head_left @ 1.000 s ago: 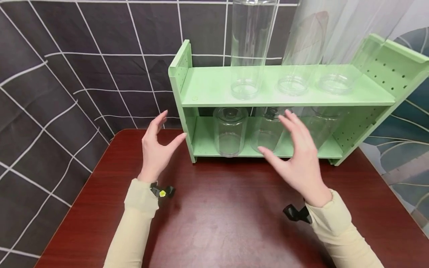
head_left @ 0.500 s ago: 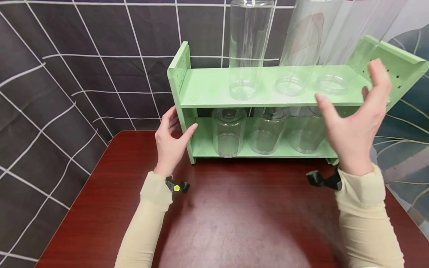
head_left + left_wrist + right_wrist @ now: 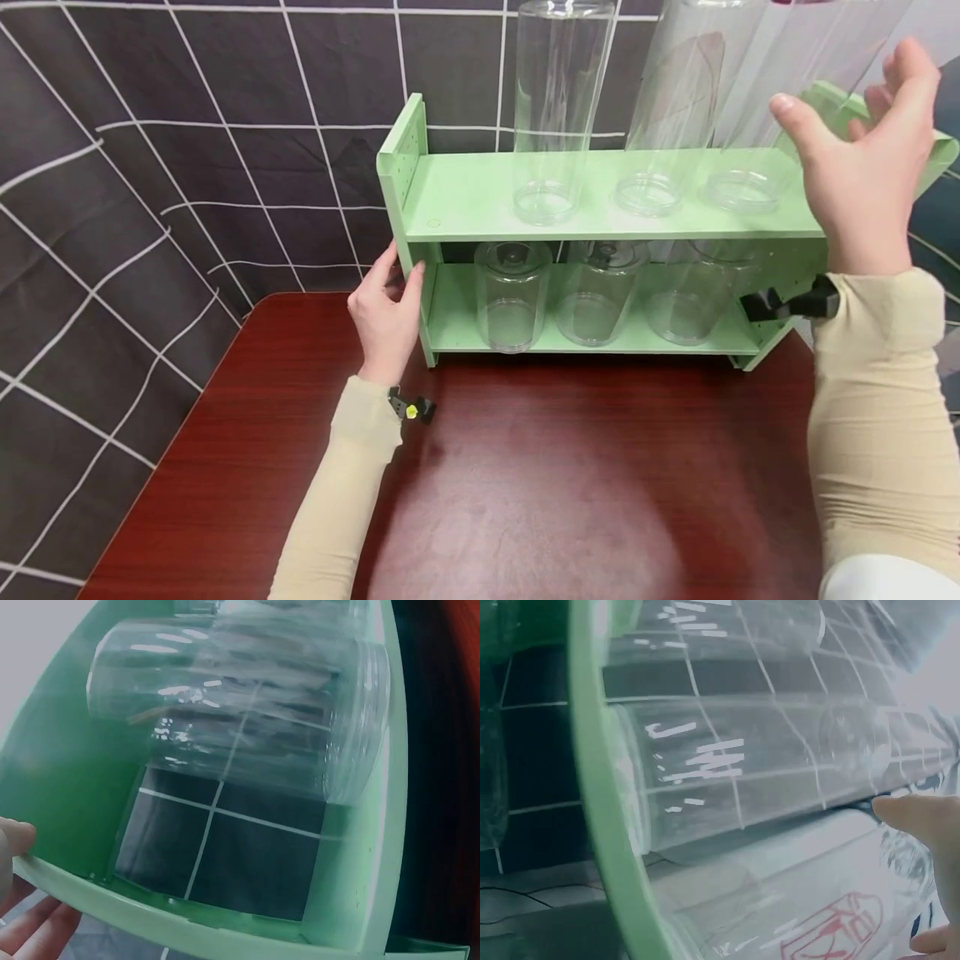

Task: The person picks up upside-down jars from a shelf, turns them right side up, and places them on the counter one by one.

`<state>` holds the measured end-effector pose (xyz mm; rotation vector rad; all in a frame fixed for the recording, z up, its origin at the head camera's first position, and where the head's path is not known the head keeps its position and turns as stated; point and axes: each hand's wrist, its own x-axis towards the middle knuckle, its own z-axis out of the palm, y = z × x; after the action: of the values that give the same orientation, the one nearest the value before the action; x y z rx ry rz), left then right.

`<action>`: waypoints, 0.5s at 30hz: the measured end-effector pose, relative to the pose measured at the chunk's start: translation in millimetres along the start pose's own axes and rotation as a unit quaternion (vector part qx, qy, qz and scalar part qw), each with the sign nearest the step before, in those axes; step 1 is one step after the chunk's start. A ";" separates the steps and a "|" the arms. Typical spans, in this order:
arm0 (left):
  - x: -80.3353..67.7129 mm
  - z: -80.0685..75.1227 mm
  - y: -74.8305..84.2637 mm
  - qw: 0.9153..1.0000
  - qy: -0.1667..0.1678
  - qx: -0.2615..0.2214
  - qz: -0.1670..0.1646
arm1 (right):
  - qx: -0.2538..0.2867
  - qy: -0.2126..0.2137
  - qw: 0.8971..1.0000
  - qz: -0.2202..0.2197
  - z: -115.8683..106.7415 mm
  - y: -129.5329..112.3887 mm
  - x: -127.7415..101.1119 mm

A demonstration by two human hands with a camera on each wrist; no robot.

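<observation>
A pale green two-tier shelf (image 3: 465, 196) stands at the back of the table. My left hand (image 3: 386, 321) grips its left side panel, thumb at the front edge and fingers outside; the left wrist view shows the fingers (image 3: 41, 937) around the panel's edge. Raised at the right, my right hand (image 3: 870, 175) has its thumb and fingers spread beside the rightmost tall clear jar (image 3: 780, 108). In the right wrist view the thumb and a finger lie near a clear jar with a red printed mark (image 3: 832, 930); contact is unclear.
Two more tall clear jars (image 3: 562, 100) stand on the top tier, their tops cut off. Below sit three shorter clear jars (image 3: 513, 292). Dark cloth with white grid lines (image 3: 262, 158) hangs behind the reddish-brown table (image 3: 525, 483).
My left hand has moved right onto the shelf's side panel and taken hold. The right hand has risen up and right, from before the lower jars to the rightmost tall jar.
</observation>
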<state>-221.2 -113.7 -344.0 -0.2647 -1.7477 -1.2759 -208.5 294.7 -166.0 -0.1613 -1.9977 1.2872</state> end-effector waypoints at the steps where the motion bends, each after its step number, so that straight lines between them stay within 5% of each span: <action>1: 0.2 -0.2 -0.1 1.000 0.000 0.002 0.006 | 0.002 -0.005 1.000 0.006 0.1 1.2 4.5; 8: 0.9 -0.3 -0.2 1.000 -0.001 0.004 0.015 | 0.021 -0.024 0.998 0.052 -1.7 10.5 22.4; 15: 0.2 -0.5 0.1 1.000 -0.003 0.012 0.008 | 0.020 -0.015 0.999 0.025 0.7 15.2 23.9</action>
<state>-221.0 -114.2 -343.8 -0.2676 -1.7614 -1.2423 -230.3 312.9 -166.4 -0.1736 -2.0037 1.3670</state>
